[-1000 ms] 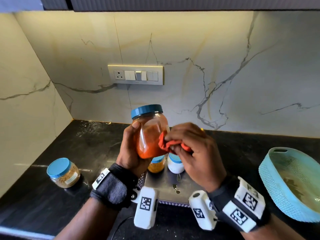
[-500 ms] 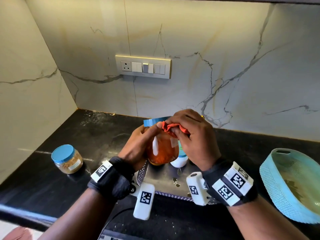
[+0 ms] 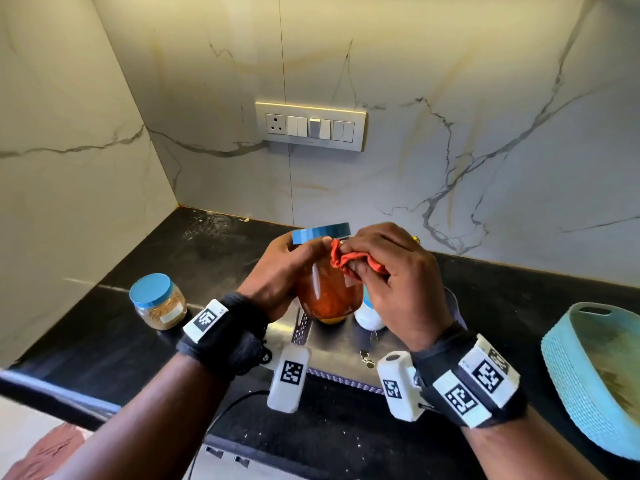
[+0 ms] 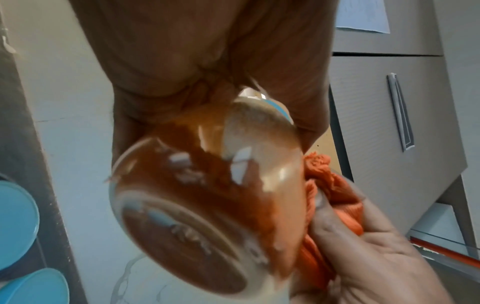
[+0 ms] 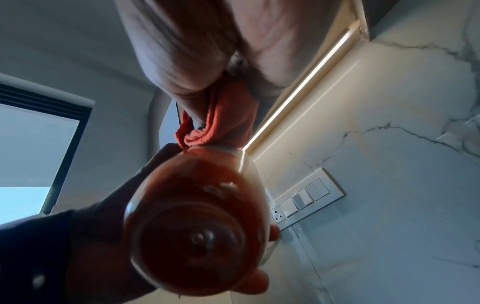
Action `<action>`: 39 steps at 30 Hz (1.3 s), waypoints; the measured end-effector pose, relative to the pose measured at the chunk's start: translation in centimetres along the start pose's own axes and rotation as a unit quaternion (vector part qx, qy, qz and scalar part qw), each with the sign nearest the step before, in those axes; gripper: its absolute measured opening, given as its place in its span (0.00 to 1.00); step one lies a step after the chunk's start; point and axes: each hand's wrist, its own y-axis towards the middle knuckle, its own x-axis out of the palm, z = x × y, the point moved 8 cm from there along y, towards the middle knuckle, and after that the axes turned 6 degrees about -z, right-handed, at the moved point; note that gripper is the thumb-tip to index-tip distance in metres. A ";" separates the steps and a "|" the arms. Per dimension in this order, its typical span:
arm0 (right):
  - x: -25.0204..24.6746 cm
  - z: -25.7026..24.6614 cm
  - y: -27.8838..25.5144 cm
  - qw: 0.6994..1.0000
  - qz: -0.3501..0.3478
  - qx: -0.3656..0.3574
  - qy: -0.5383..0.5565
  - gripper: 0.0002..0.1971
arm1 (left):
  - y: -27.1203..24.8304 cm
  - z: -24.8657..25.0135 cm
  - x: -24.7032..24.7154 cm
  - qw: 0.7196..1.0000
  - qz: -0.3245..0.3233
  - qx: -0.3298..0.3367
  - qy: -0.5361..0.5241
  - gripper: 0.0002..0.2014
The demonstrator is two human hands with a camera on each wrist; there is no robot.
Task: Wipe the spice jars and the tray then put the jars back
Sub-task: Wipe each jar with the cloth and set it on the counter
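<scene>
A clear jar of red-orange powder point(image 3: 325, 289) point(image 4: 207, 201) point(image 5: 197, 222) with a blue lid point(image 3: 321, 233) is held upright above the steel tray point(image 3: 343, 344). My left hand point(image 3: 284, 271) grips its side. My right hand point(image 3: 394, 282) holds a bunched orange cloth point(image 3: 349, 259) point(image 4: 335, 201) point(image 5: 221, 121) against the jar's shoulder just under the lid. On the tray behind the jar stand a white jar point(image 3: 369, 315) and a yellow-filled jar point(image 3: 330, 319), both mostly hidden. A brown-spice jar point(image 3: 157, 301) with a blue lid sits on the black counter to the left.
A light blue woven basket point(image 3: 571, 368) rests at the counter's right edge. A switch plate point(image 3: 310, 126) is on the marble wall behind. The black counter point(image 3: 214, 258) meets a side wall on the left. A cable point(image 3: 225, 414) runs over the front edge.
The jar has come down closer to the tray and my right hand with the cloth has shifted from the jar's belly up to its shoulder near the lid.
</scene>
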 end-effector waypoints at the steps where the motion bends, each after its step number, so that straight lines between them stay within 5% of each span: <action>1: 0.2 -0.3 0.1 1.000 0.003 0.000 0.004 0.08 | 0.0 0.2 -0.3 1.000 0.003 0.004 0.005 0.39; 8: 5.1 -1.7 -3.1 0.996 -0.079 -0.045 0.024 0.09 | -1.9 0.2 -5.5 0.997 0.069 -0.004 0.035 0.40; 12: 7.4 -0.9 -4.0 0.991 -0.122 -0.018 0.040 0.11 | -2.6 -0.1 -8.3 0.985 0.029 -0.069 0.155 0.37; 14: 7.8 -0.3 -4.0 0.992 -0.114 0.009 0.059 0.11 | -2.3 0.6 -9.8 0.943 0.006 -0.071 0.324 0.37; 17: 8.3 0.4 -4.0 0.992 -0.106 0.041 0.063 0.12 | -0.9 1.5 -11.6 0.814 -0.045 -0.054 0.576 0.43; 21: 9.5 0.7 -4.5 0.988 -0.124 0.055 0.072 0.12 | 1.1 2.0 -14.6 0.720 -0.102 -0.098 0.680 0.42; 25: 10.6 2.0 -5.4 0.981 -0.121 0.106 0.108 0.14 | 2.9 3.0 -17.7 0.675 -0.117 -0.142 0.714 0.47; 29: 11.0 2.8 -6.1 0.977 -0.122 0.143 0.102 0.14 | 4.4 1.2 -21.3 0.648 -0.126 -0.172 0.731 0.39; 39: 11.9 4.2 -6.2 0.973 -0.120 0.189 0.060 0.17 | 8.0 -3.9 -28.7 0.530 -0.172 -0.237 0.796 0.47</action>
